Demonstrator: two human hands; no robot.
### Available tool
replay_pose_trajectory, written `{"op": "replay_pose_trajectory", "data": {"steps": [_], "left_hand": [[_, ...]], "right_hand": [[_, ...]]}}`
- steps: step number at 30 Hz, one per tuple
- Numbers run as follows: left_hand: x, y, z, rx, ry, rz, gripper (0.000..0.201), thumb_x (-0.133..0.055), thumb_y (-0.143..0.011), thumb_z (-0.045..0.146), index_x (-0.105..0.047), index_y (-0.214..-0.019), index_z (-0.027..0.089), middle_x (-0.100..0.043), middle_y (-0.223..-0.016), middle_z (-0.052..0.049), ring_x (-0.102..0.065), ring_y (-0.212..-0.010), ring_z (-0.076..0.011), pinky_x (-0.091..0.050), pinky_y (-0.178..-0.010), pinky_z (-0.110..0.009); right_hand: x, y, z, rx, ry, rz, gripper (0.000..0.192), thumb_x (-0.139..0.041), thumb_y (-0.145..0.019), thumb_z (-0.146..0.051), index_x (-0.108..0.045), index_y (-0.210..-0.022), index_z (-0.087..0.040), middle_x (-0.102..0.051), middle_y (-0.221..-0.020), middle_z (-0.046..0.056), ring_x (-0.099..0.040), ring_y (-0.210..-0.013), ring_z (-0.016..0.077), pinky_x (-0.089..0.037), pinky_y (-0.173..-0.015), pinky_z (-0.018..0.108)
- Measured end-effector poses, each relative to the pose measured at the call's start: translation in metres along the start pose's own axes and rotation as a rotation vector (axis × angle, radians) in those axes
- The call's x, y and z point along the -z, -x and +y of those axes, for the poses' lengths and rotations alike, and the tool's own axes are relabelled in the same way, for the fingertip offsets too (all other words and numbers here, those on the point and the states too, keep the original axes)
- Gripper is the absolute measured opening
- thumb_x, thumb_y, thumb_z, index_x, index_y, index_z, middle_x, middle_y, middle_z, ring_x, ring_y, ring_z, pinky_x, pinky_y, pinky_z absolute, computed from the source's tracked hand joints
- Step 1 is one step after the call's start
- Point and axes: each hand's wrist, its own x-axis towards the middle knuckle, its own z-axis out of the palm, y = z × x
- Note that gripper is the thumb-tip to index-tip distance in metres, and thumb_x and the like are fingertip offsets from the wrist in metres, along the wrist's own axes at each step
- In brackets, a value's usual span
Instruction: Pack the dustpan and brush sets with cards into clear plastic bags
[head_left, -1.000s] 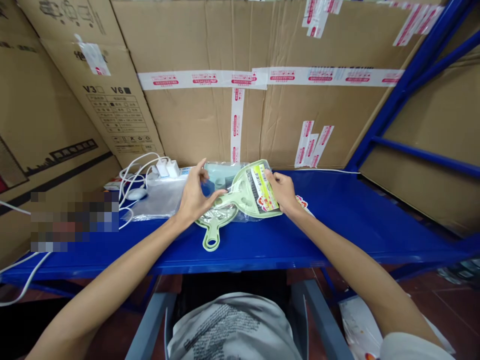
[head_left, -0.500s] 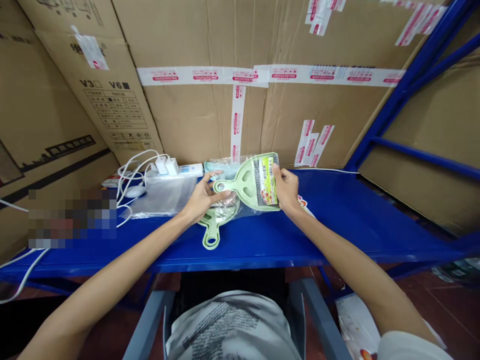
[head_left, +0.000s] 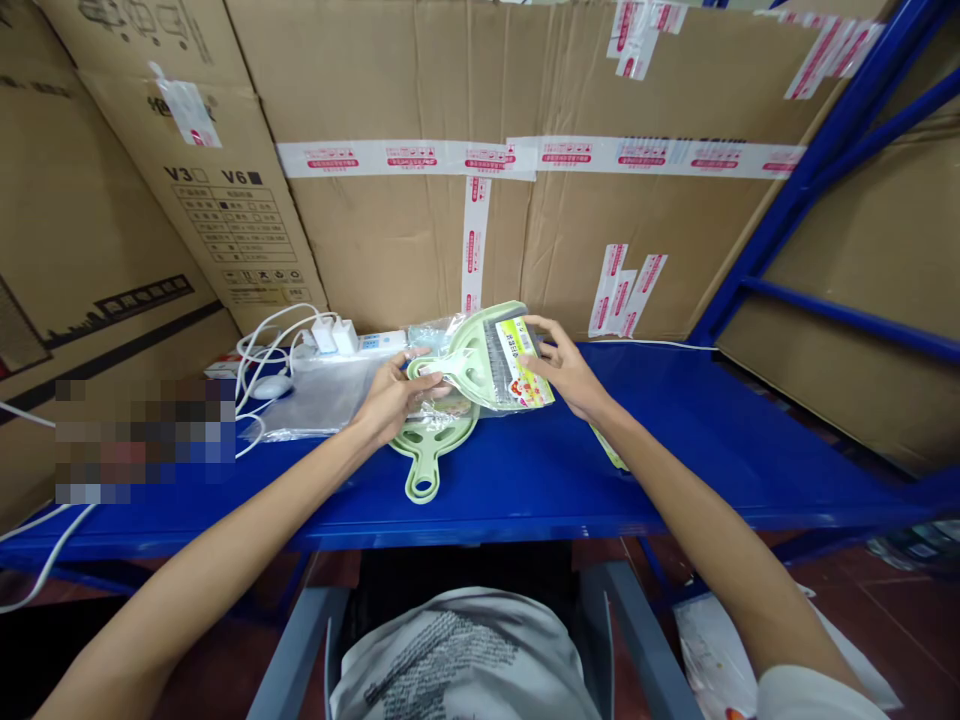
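My left hand grips the handle of a light green mini dustpan and brush set, its thumb on top. Clear plastic film wraps the set, and dark bristles show beside a yellow-green printed label. My right hand holds the label end, with the thumb on the label and the fingers at the far edge. The set is tilted above the table. Below it lies a second green dustpan, its handle toward me and its upper part partly covered.
Clear plastic bags lie on the blue table, left of my hands. White cables and chargers are behind them. A yellow-green card pokes out under my right forearm. Cardboard walls the back; a blue frame rises at right.
The wrapped set has moved left and turned, its label end swinging toward me. My right hand has shifted left with it and its fingers are more extended. The yellow-green card has come into view.
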Motion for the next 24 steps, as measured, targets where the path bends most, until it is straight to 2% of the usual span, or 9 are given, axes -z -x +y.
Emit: {"op": "replay_pose_trajectory", "data": {"steps": [3,8,13,15,19,24], "left_hand": [[0.000,0.001,0.006,-0.022,0.003,-0.022,0.064,-0.090,-0.069,0.007,-0.060,-0.124,0.018,-0.077,-0.082,0.000,-0.080,-0.077,-0.0185,-0.069,-0.077,-0.028],[-0.007,0.011,0.008,-0.046,-0.011,-0.067,0.074,-0.097,-0.066,0.014,-0.061,-0.131,0.019,-0.078,-0.095,-0.001,-0.078,-0.085,-0.0168,-0.066,-0.085,-0.030],[-0.009,0.014,0.007,-0.031,-0.054,-0.091,0.095,-0.100,-0.062,0.017,-0.056,-0.145,0.024,-0.077,-0.103,-0.001,-0.075,-0.089,-0.0171,-0.062,-0.085,-0.029],[-0.006,0.013,0.012,-0.049,-0.001,-0.085,0.083,-0.098,-0.068,0.023,-0.061,-0.142,0.023,-0.076,-0.101,-0.001,-0.073,-0.087,-0.0164,-0.061,-0.086,-0.029],[0.001,0.009,0.022,-0.036,0.095,-0.089,0.040,-0.078,-0.091,0.035,-0.073,-0.126,0.017,-0.075,-0.112,-0.007,-0.072,-0.092,-0.0193,-0.062,-0.088,-0.033],[0.005,0.005,0.022,0.008,0.112,-0.122,0.033,-0.073,-0.093,0.023,-0.073,-0.125,0.016,-0.075,-0.113,-0.009,-0.074,-0.099,-0.0230,-0.061,-0.098,-0.042]], "right_hand": [[0.006,0.002,-0.005,0.015,0.066,-0.151,0.082,-0.097,-0.068,-0.036,-0.063,-0.143,-0.032,-0.072,-0.137,0.006,-0.070,-0.117,0.0261,-0.061,-0.099,0.040],[0.002,0.003,0.003,0.048,0.107,-0.055,0.093,-0.096,-0.070,-0.039,-0.058,-0.154,-0.028,-0.063,-0.152,0.009,-0.067,-0.127,0.0324,-0.060,-0.105,0.049],[-0.003,0.005,-0.001,0.125,0.148,-0.070,0.102,-0.096,-0.069,-0.039,-0.051,-0.160,-0.030,-0.053,-0.163,0.007,-0.056,-0.142,0.0363,-0.050,-0.119,0.055],[-0.004,0.005,-0.003,0.137,0.130,-0.062,0.102,-0.096,-0.069,-0.039,-0.051,-0.160,-0.032,-0.054,-0.162,0.006,-0.056,-0.143,0.0359,-0.048,-0.121,0.055],[-0.006,0.006,-0.005,0.151,0.099,-0.055,0.102,-0.096,-0.069,-0.038,-0.051,-0.160,-0.032,-0.053,-0.163,0.004,-0.053,-0.145,0.0342,-0.048,-0.121,0.051],[-0.010,0.008,-0.005,0.135,0.101,-0.086,0.103,-0.096,-0.069,-0.039,-0.050,-0.161,-0.032,-0.055,-0.161,0.003,-0.056,-0.142,0.0344,-0.049,-0.120,0.052]]}}
